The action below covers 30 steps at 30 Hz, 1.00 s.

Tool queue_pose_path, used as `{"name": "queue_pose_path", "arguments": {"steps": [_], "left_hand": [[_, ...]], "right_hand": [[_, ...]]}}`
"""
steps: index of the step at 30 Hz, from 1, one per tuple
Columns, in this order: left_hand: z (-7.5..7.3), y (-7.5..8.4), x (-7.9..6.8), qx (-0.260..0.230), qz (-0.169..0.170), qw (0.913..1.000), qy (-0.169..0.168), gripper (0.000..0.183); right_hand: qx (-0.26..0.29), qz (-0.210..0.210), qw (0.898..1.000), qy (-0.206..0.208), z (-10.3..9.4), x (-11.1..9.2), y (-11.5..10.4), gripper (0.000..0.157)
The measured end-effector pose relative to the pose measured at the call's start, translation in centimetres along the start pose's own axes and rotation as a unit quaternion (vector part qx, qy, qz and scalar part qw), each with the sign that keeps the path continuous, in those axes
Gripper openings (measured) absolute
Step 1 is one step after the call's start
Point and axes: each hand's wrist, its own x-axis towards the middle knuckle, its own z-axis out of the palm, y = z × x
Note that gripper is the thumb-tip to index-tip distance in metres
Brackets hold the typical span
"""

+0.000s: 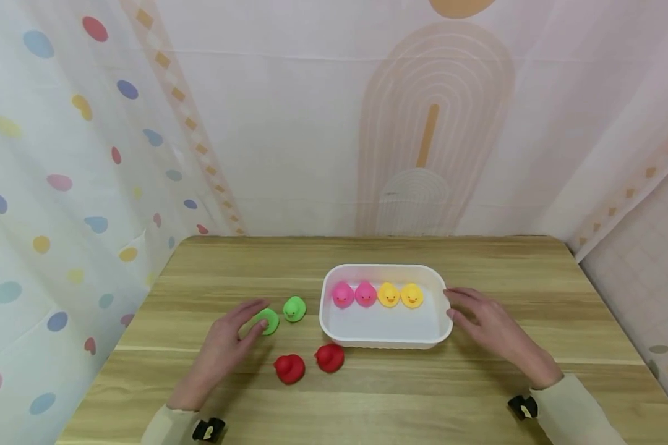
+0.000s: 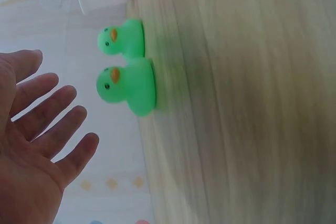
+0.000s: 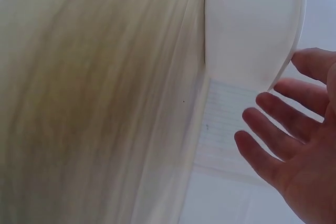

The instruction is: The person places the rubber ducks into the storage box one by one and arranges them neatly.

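Observation:
A white plastic box point(image 1: 384, 340) stands on the wooden table, with two pink ducks point(image 1: 354, 294) and two yellow ducks point(image 1: 400, 295) in a row inside. My right hand point(image 1: 487, 324) is at its right end, thumb and index fingertips right at the rim, the other fingers spread loosely in the right wrist view. My left hand point(image 1: 225, 343) hovers by the nearer green duck point(image 2: 126, 87), partly covering it in the head view. In the left wrist view its fingers are spread with nothing between them. A second green duck point(image 1: 294, 309) sits beside that one, towards the box.
Two red ducks, one point(image 1: 289, 369) left of the other point(image 1: 329, 358), lie in front of the box's left corner. A patterned curtain point(image 1: 300, 123) hangs behind the table point(image 1: 401, 395) and along its left side.

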Motion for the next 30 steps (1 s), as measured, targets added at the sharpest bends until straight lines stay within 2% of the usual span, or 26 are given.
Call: {"name": "queue_pose_path", "arguments": {"steps": [5, 15, 25, 30], "left_hand": [[-0.3, -0.8, 0.0, -0.005, -0.008, 0.9997, -0.022, 0.034], [-0.7, -1.7, 0.1, -0.012, -0.016, 0.9978, -0.064, 0.033], [-0.7, -2.0, 0.5, -0.026, -0.055, 0.9908, -0.12, 0.034], [-0.5, -2.1, 0.7, -0.025, -0.063, 0.9886, -0.134, 0.031]], "right_hand": [[0.012, 0.011, 1.0, 0.007, 0.1, 0.0, 0.0, 0.039], [0.048, 0.004, 0.999, 0.022, 0.3, -0.1, 0.3, 0.036], [0.069, 0.016, 0.997, 0.02, 0.4, 0.0, 0.4, 0.036], [0.067, 0.021, 0.997, 0.017, 0.3, 0.0, 0.4, 0.036]]}}
